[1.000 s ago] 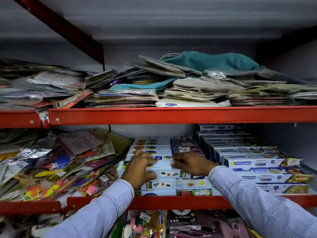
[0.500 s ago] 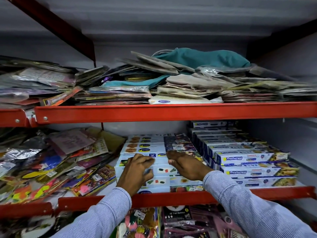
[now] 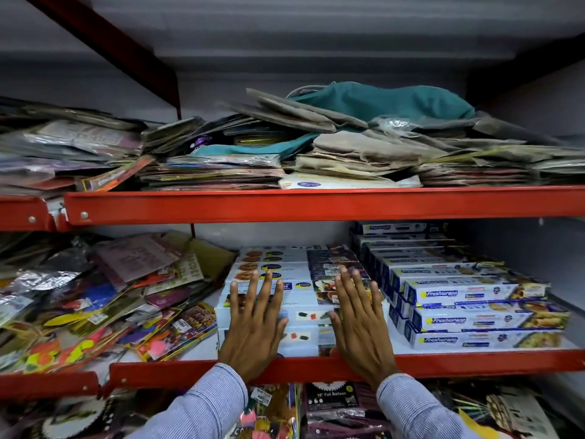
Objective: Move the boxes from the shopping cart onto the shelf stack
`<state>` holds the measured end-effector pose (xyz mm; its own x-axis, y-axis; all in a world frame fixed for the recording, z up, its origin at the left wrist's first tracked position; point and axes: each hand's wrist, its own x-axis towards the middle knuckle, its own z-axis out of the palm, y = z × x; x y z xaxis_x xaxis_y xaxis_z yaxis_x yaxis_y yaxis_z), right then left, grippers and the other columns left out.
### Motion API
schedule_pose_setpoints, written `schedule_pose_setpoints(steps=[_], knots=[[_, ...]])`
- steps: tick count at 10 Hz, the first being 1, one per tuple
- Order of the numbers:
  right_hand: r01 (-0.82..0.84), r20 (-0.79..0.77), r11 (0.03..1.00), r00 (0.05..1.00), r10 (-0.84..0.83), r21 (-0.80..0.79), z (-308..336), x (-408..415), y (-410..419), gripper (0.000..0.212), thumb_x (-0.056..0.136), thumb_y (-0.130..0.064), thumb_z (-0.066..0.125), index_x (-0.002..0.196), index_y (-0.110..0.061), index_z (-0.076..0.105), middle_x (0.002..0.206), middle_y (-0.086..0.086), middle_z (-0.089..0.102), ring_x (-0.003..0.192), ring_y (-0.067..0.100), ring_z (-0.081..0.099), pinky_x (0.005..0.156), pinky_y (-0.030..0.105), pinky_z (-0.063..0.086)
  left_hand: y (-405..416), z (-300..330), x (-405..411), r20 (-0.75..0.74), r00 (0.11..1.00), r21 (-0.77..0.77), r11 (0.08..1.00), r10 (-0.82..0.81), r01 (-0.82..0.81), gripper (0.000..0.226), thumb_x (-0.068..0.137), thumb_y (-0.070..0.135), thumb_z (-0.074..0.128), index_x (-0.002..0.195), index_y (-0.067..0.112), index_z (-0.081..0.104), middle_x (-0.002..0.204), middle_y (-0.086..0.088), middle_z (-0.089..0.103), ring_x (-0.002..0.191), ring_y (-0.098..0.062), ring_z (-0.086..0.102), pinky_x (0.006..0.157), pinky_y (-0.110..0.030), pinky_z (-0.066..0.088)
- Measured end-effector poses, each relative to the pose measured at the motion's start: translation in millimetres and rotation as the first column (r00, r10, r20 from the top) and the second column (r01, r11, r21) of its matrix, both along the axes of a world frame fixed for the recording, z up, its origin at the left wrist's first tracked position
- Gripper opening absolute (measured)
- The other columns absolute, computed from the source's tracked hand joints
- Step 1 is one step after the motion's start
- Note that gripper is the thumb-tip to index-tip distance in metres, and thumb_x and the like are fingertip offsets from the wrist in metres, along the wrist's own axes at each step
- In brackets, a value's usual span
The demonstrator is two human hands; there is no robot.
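Note:
A stepped stack of long white foil boxes (image 3: pixel 304 315) lies on the red-edged middle shelf (image 3: pixel 474 361), in the middle. My left hand (image 3: pixel 253 324) rests flat on the front of this stack, fingers spread, palm down. My right hand (image 3: pixel 361 324) lies flat beside it on the stack's right half, fingers also spread. Neither hand grips a box. To the right stands a second stepped stack of blue-and-white Freshwrapp boxes (image 3: pixel 474 321). No shopping cart is in view.
Loose colourful party packets (image 3: pixel 95 305) fill the shelf's left part. The upper red shelf (image 3: pixel 316 205) holds flat paper bags and a teal cloth bag (image 3: pixel 380 99). Below the middle shelf hang balloon packs (image 3: pixel 332 400). A grey wall stands at the right.
Both hands were curled over the front boxes with fingertips meeting; now they have opened flat and moved apart on the stack. The view has shifted closer.

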<state>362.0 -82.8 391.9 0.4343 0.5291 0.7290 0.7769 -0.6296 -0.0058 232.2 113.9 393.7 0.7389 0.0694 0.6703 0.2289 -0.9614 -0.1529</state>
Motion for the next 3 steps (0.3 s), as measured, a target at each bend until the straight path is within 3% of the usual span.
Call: schedule_pose_setpoints(steps=[3], knots=[[0.015,0.028,1.0,0.999,-0.016,0.018,-0.4,-1.5,4.7,0.061,0.102,-0.039,0.023,0.155,-0.014,0.009,0.166,0.003,0.003,0.153,0.023,0.006,0.123,0.05,0.002,-0.7,1.3,2.2,-0.007,0.999,0.024,0.999,0.04,-0.04,0.065,0.102,0.046,0.023,0.154,0.008,0.015,0.164,-0.017,0.008,0.151,-0.037,0.003,0.114,-0.071,0.011]])
